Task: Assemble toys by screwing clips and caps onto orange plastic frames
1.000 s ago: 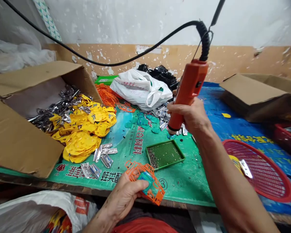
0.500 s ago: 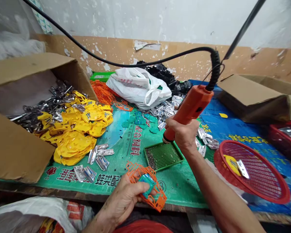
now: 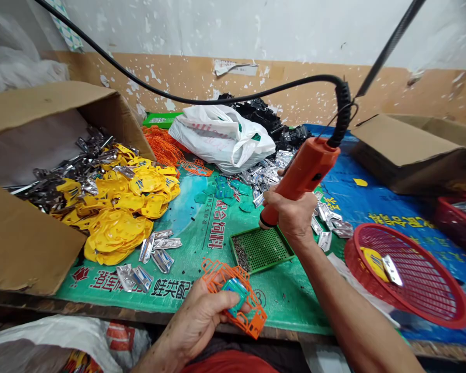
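Near the table's front edge, my left hand (image 3: 205, 313) pinches an orange plastic frame (image 3: 252, 321) together with a teal plastic piece (image 3: 236, 291) lying on it, the thumb pressing on top. My right hand (image 3: 295, 215) is wrapped round an orange electric screwdriver (image 3: 308, 168), its dark tip pointing down to the left. A black cable (image 3: 202, 101) runs from the tool's top. Below that tip lies a green perforated tray (image 3: 270, 248), with many small screws (image 3: 241, 253) gathered at its left side. The tip's contact with the tray cannot be made out.
Left, a cardboard box (image 3: 27, 238) spills yellow plastic pieces (image 3: 118, 230) and metal parts. Behind are orange frames (image 3: 161, 145), a white bag (image 3: 221, 137), black parts (image 3: 256, 116) and metal plates (image 3: 272, 171). Right, a red basket (image 3: 415, 269) and another cardboard box (image 3: 411, 150).
The view has shifted slightly, and the red basket appears a little further right. Both hands keep their holds, with almost no movement of the screwdriver.
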The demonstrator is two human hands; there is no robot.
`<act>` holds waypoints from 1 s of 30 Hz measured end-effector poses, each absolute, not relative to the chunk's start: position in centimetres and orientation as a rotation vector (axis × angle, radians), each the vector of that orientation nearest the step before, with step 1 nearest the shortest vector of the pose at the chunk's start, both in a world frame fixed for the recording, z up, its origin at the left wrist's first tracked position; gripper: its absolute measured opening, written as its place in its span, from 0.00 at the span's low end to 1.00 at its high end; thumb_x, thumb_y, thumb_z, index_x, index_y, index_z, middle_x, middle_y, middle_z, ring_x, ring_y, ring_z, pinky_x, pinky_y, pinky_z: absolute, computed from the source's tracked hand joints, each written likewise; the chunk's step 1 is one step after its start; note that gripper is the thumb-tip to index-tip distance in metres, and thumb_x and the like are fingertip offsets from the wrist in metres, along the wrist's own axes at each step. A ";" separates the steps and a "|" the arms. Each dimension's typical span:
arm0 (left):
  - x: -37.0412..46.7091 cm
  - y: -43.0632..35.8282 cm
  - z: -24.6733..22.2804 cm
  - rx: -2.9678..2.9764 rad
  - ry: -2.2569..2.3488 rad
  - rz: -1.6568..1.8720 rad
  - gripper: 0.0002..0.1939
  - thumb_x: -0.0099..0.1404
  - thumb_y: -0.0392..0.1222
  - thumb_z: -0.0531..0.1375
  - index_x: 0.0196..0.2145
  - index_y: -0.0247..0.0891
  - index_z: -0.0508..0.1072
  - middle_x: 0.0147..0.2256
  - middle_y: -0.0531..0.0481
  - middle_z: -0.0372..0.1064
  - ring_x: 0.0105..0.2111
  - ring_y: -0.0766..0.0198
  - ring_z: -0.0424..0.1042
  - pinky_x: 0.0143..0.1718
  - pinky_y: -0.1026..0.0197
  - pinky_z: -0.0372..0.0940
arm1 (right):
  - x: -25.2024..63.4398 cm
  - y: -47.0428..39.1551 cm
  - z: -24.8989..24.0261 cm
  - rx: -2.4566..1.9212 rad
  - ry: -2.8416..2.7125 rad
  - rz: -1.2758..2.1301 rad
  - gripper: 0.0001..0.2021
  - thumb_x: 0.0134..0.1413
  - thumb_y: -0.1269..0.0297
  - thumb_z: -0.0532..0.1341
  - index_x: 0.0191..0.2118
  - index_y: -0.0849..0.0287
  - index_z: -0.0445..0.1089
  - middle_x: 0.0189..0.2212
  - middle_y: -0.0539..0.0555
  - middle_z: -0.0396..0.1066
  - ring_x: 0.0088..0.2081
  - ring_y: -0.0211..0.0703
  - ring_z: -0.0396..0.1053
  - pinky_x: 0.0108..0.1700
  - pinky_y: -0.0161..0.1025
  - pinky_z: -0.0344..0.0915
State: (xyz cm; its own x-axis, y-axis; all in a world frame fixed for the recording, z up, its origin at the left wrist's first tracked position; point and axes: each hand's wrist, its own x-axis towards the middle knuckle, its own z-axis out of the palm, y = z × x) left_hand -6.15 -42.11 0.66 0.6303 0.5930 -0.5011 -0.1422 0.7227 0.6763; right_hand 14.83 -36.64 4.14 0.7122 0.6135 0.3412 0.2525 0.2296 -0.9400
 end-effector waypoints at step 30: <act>-5.8 -42.1 0.6 0.676 0.816 0.573 0.13 0.50 0.36 0.66 0.35 0.34 0.72 0.28 0.51 0.72 0.28 0.63 0.72 0.32 0.60 0.69 | 14.3 -38.4 6.9 -1.116 -0.756 0.361 0.08 0.36 0.68 0.68 0.27 0.59 0.70 0.20 0.46 0.67 0.19 0.38 0.65 0.23 0.40 0.65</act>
State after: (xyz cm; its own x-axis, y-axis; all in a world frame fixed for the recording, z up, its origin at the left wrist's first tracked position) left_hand -5.79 -42.14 0.59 0.5599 0.6883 -0.4613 -0.1999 0.6525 0.7309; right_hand 14.30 -38.42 6.87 0.7024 0.6127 0.3623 0.1026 0.4165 -0.9033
